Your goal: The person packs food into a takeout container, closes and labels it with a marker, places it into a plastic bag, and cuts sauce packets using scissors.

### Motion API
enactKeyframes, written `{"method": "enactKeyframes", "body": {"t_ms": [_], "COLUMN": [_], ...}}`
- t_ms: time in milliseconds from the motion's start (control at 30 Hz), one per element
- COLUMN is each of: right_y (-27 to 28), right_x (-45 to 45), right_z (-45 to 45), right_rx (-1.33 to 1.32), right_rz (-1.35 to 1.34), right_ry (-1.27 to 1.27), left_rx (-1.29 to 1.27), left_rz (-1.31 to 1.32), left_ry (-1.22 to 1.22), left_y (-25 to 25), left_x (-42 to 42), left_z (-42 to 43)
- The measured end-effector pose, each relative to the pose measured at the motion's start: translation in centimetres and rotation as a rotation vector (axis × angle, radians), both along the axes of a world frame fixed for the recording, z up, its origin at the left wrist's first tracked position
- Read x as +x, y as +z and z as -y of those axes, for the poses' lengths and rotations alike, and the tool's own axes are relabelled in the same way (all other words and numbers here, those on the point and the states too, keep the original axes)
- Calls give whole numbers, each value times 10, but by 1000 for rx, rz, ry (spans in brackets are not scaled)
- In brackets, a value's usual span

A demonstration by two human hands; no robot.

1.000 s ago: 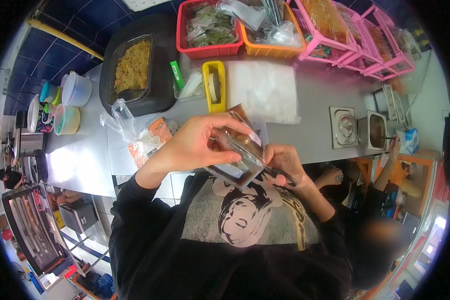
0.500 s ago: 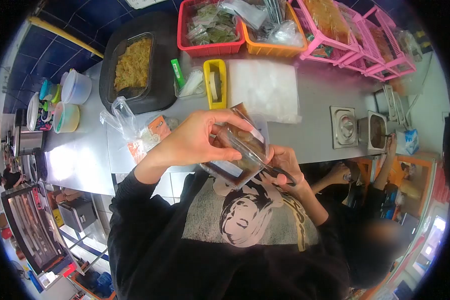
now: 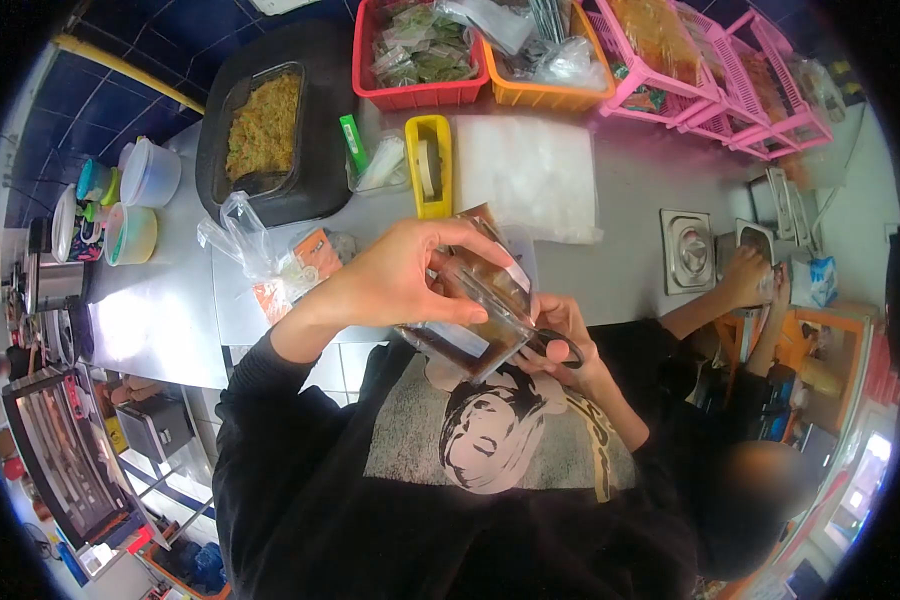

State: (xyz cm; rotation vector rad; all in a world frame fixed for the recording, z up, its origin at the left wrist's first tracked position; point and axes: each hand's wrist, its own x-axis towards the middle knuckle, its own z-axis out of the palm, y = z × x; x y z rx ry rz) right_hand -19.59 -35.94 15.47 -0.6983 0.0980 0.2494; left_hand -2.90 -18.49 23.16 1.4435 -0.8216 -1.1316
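Observation:
My left hand (image 3: 395,275) is closed around clear plastic packets filled with something brown (image 3: 455,342), pinching them between thumb and fingers in front of my chest. White labels show on the packets. In my right hand (image 3: 567,325) is a pair of scissors (image 3: 560,350), its dark loops around my fingers. The blades point at the packets' right edge and are mostly hidden there, so I cannot tell whether they are cutting. Just beyond the packets lies a stack of clear plastic bags (image 3: 530,180).
A yellow tape dispenser (image 3: 430,195), a red basket (image 3: 420,95) of green packets and an orange basket (image 3: 550,95) line the back. Pink racks (image 3: 690,110) stand right of them. A black tray (image 3: 315,150) of food sits left. At right, a co-worker's hand (image 3: 745,275) reaches by metal containers.
My hands and the packets have barely moved; the scissors have shifted slightly. The co-worker's nearer hand has moved up to the metal container on the right.

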Motion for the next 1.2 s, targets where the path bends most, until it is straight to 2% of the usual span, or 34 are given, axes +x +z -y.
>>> {"method": "enactKeyframes", "body": {"t_ms": [33,67,133,167,233,367,467,567,633,700,767,967,1067,1133,1200], "right_y": [1,0,-6,-12,-23,-19,-20,-12,-13,-24,-30,-47,-41,-39,-38], "right_x": [0,-1,-5,-7,-11,-11,-14,-16,-16,-17,-16,-18,-20,-17,-12], "right_z": [-1,-4,-11,-11,-11,-14,-17,-22,-25,-18,-17,-26,-25,-29,-26], "right_rx": [118,117,279,279,65,147,95,194,188,183,181,155,-80,151,165], "right_rz": [-8,-8,-32,-32,53,-44,-82,-65,-236,-150,-64,-117,-140,-217,-155], "right_ry": [44,44,-28,-26,-7,47,-1,-107,-178,-109,-41,-184,-173,-261,-245], "left_rx": [0,-17,-34,6,46,-11,-45,-61,-67,-54,-86,-118,-100,-104,-117], "left_rz": [-1,-6,-14,-28,-42,-49,-61,-91,-85,-181,-157,-201,-243,-250,-243], "left_ry": [-1,-12,-20,-36,-54,-46,-35,-15,-12,9,10,3,9,12,15], "left_y": [-3,-7,-8,-6,-5,-15,-15,-16,-20,-27,-31,-36,-37,-39,-40], "left_x": [-1,-4,-4,-2,-1,-4,-5,-7,-10,-13,-13,-18,-17,-18,-20], "left_z": [1,2,2,1,1,3,3,4,4,4,4,8,8,10,12]}}
